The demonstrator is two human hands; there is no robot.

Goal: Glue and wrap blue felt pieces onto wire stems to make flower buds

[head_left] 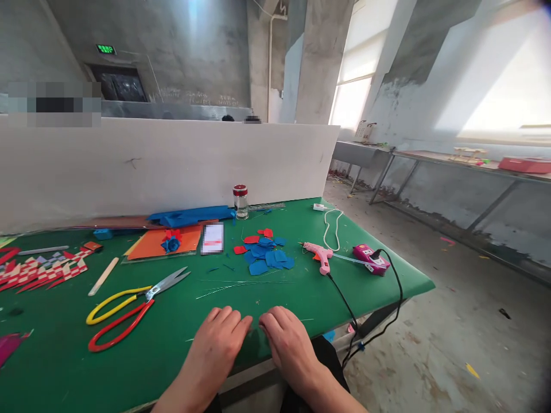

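My left hand (215,344) and my right hand (288,338) lie palm down side by side on the green table (181,338) near its front edge, fingers loosely curled, holding nothing. Just beyond them thin wires (241,285) lie on the mat. Scissors (129,307) with yellow and red handles rest to the left of my left hand. A pile of blue and red cut petals (264,252) sits further back, ahead of my hands.
A pink glue gun (318,255) with a black cord and a pink power strip (371,258) lie at right. A small jar (240,202), orange sheet with a blue flower (172,242), phone (212,238), wooden stick (103,276) and woven paper (41,269) sit behind. A white partition (172,166) backs the table.
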